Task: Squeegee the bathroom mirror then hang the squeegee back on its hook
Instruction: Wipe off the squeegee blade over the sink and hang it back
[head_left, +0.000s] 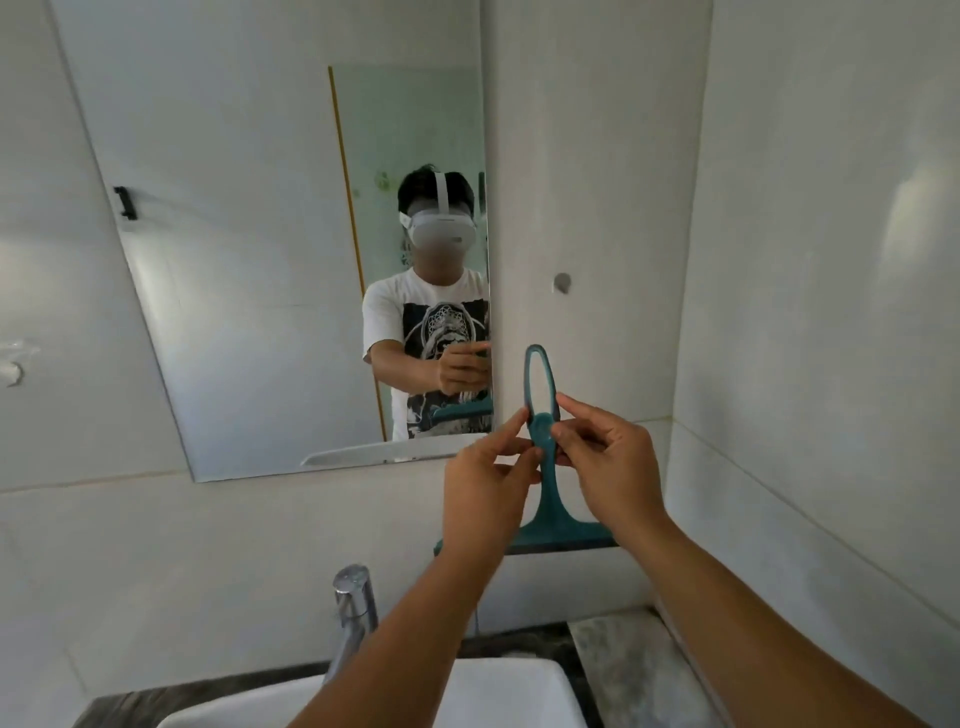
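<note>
1. Nearest the camera, both forearms are seen reaching up and forward over the white basin (498, 691) and the chrome tap (356, 603).
2. The teal squeegee (550, 514) is held upright between the two hands, blade end down and level, handle loop (539, 382) uppermost; its long axis runs near vertical.
3. The left hand (483, 488) is closed narrowly, fingertips pinching the handle neck from the left; the right hand (610, 462) is pinched on the same neck from the right, its other fingers loosely curled.
4. Beyond, on the tiled wall, the round hook (562, 282) is fixed above the loop and slightly to its right, well apart from it and just right of the mirror (234, 260).
5. The coming move is judged to turn on raising the loop up and rightward onto the hook; the right hand lies nearer.
</note>
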